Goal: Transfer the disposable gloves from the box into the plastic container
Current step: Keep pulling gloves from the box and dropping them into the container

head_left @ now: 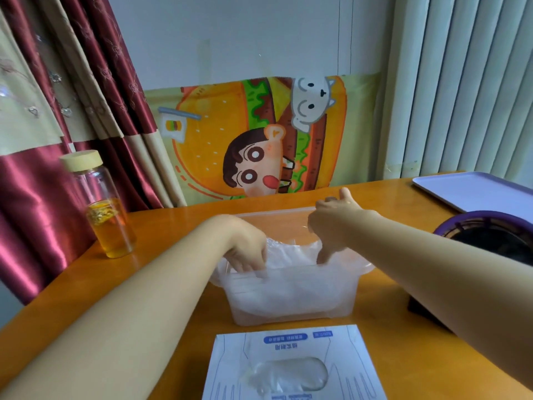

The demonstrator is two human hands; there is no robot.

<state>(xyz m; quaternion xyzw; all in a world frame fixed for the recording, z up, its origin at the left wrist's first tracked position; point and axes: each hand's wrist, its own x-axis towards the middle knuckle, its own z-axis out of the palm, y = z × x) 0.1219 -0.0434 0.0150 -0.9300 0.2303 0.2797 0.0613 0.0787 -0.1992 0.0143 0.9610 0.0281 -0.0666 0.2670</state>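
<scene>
Plastic container (pixel 277 223): holds disposable gloves (pixel 288 256), film overhanging its rim.
Left hand (pixel 248 251): fingers curled into the pile.
Right hand (pixel 331 223): one digit pressing down; grip unclear.
Risk: overhang may slide out or cling to lifting fingers.

Translucent plastic container (pixel 291 307), upright, is filled with crumpled clear gloves (pixel 288 255) overhanging its rim. White glove box (pixel 294 346) is laid flat at its 6 o'clock, opening upward.

Plastic container (pixel 291 307) on desk (pixel 161 226). Left hand (pixel 248 249) and right hand (pixel 331 226) reach fingers-down into heaped gloves (pixel 288 255); grip unclear. Box (pixel 230 359) just before it.
</scene>
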